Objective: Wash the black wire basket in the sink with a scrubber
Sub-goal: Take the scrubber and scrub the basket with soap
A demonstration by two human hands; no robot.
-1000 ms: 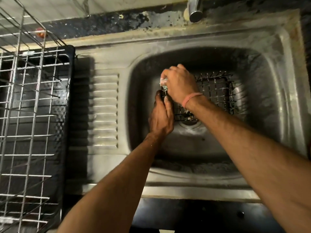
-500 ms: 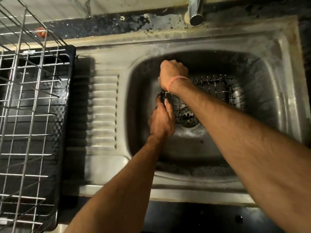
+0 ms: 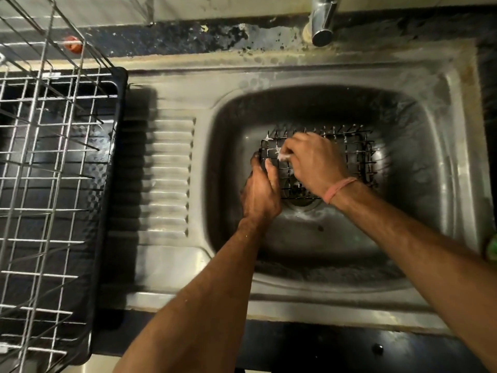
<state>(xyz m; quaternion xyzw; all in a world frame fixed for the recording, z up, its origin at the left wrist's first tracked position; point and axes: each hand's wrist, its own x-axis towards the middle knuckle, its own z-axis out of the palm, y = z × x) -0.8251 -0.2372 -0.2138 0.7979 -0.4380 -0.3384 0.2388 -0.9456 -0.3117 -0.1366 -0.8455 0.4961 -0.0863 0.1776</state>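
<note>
Two hands are in the basin, and everything else sits off to the sides. Far left: a wire drying rack (image 3: pixel 48 162) stands on its dark drip tray (image 3: pixel 107 238), likely placed there so that washed pieces can drain beside the ribbed drainboard (image 3: pixel 166 168). Moving right, your left hand (image 3: pixel 259 195) grips the left edge of the black wire basket (image 3: pixel 347 154), fingers curled round the wires; it reads as a brace, so the basket cannot skate on the wet steel. The basket lies in the sink (image 3: pixel 419 125), over the drain (image 3: pixel 302 201), roughly centred in the bowl. Your right hand (image 3: pixel 314 164), with a pink band at the wrist, is closed on a small pale scrubber (image 3: pixel 283 156), mostly hidden by the fingers, and presses it against the basket's left part, just beside the bracing hand. White suds cling to wires there. Working next to the grip keeps the mesh from flexing, I judge. The tap spout (image 3: pixel 322 22) hangs over the sink's far rim; no water stream shows. Basket's right part shows no foam, so scrubbing looks partway done.
</note>
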